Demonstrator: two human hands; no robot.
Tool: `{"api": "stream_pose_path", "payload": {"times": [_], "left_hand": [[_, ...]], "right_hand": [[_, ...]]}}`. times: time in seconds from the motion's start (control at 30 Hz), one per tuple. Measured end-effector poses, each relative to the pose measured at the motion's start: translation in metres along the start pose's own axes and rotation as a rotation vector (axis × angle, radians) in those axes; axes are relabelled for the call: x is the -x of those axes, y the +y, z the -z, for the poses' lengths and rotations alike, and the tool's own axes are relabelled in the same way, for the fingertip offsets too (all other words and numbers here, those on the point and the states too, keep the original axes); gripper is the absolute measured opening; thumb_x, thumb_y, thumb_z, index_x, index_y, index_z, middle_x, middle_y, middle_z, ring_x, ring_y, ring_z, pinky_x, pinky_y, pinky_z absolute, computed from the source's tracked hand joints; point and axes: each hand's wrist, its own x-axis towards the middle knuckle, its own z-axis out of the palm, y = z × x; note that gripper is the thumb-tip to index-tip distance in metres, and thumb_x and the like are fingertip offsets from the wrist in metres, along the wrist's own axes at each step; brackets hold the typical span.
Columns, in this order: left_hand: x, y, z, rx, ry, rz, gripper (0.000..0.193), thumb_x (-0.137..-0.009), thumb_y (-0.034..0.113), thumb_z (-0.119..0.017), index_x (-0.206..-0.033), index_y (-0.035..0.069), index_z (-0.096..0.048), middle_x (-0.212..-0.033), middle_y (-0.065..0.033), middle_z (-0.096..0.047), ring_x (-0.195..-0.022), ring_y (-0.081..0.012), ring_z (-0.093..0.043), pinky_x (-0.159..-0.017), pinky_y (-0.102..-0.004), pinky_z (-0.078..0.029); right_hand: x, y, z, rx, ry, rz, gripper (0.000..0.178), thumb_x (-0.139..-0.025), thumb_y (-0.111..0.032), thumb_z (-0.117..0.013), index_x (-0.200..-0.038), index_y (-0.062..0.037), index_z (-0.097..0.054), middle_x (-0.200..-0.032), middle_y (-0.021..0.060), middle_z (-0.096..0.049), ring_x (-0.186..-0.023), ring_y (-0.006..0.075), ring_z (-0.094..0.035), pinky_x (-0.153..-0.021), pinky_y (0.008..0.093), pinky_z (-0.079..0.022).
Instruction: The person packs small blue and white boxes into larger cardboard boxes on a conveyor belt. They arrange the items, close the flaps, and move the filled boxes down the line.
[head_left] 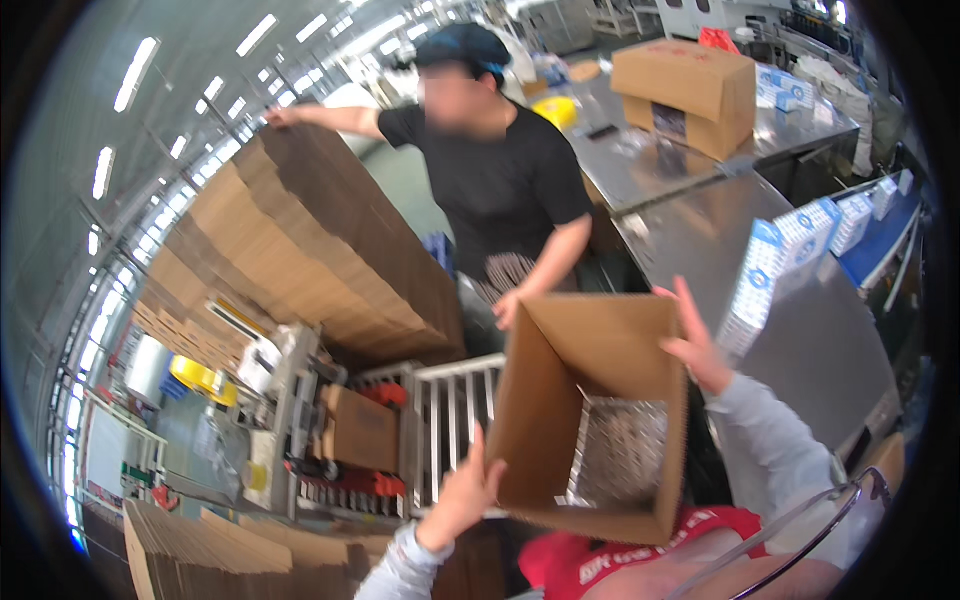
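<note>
An open-topped cardboard box (535, 435) is held in front of me, its mouth tilted up toward me. A shiny silver film-like packing (622, 450) lies at the bottom inside it; what is under the film I cannot make out. My left hand (465, 495) presses against the box's left side, near its close corner, with fingers stretched out. On the opposite side my right hand (700, 345) holds the wall near the far right corner, thumb and fingers spread. A co-worker's hand (510, 305) is at the far left corner of the box; whether it touches is unclear.
A co-worker in black (505, 180) stands opposite, one arm on tall stacked flat cardboard (290, 230). Left are a roller conveyor (455, 400) and a closed carton (362, 430). Steel tables (800, 370) at right bear blue-white cartons (755, 285) and a large cardboard box (690, 85).
</note>
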Motion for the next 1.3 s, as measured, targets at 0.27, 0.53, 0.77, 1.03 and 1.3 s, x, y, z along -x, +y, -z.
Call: {"api": "stream_pose_path", "payload": {"times": [0.27, 0.53, 0.77, 1.03, 1.3], "left_hand": [[-0.075, -0.065, -0.009, 0.934, 0.519, 0.196, 0.061, -0.088, 0.006, -0.069, -0.143, 0.003, -0.042, -0.120, -0.0117, -0.060, -0.101, -0.0182, -0.059, -0.087, -0.0297, -0.050], [-0.080, 0.027, -0.116, 0.323, -0.076, -0.113, 0.091, -0.095, 0.033, -0.055, -0.154, -0.005, 0.001, -0.161, -0.0281, 0.004, -0.150, -0.0389, 0.007, -0.120, -0.0501, -0.001], [-0.067, 0.041, -0.122, -0.211, -0.757, -0.167, 0.126, -0.079, 0.088, -0.036, -0.151, -0.011, -0.008, -0.158, -0.0338, -0.003, -0.147, -0.0502, 0.007, -0.117, -0.0612, -0.002], [-0.010, 0.033, -0.064, -0.032, -0.242, -0.532, 0.053, -0.096, 0.046, -0.053, -0.131, 0.006, -0.057, -0.131, -0.0199, -0.057, -0.121, -0.0391, -0.053, -0.102, -0.0482, -0.043], [-0.050, -0.211, -0.074, -0.076, 0.166, -0.400, 0.079, -0.089, 0.046, -0.060, -0.154, 0.013, -0.030, -0.160, -0.0215, -0.022, -0.149, -0.0393, -0.014, -0.118, -0.0581, -0.007]], "right_hand": [[-0.007, -0.059, 0.047, 1.088, -0.323, -0.154, 0.066, -0.086, -0.028, -0.066, -0.136, 0.0067, -0.042, -0.069, 0.0227, -0.062, -0.064, 0.0405, -0.064, -0.062, 0.0449, -0.052], [0.117, 0.016, -0.051, 0.557, -0.860, -0.847, 0.090, -0.094, -0.017, -0.053, -0.147, 0.0116, 0.014, -0.073, 0.0217, -0.064, -0.060, 0.0352, -0.062, -0.059, 0.0452, -0.052], [0.023, -0.029, -0.049, 1.486, -0.306, 0.373, 0.090, -0.069, -0.030, -0.077, -0.145, -0.0003, -0.039, -0.142, 0.0207, -0.040, -0.137, 0.0385, -0.037, -0.111, 0.0602, -0.031], [0.074, 0.037, -0.014, 1.081, -0.711, 0.016, 0.044, -0.074, -0.038, -0.080, -0.097, -0.0072, -0.058, -0.089, 0.0080, -0.060, -0.084, 0.0251, -0.062, -0.072, 0.0352, -0.049], [0.135, 0.192, -0.016, 0.508, 0.181, -0.377, 0.065, -0.088, -0.038, -0.072, -0.133, 0.0012, -0.045, -0.119, 0.0115, -0.056, -0.105, 0.0201, -0.058, -0.097, 0.0363, -0.047]]}}
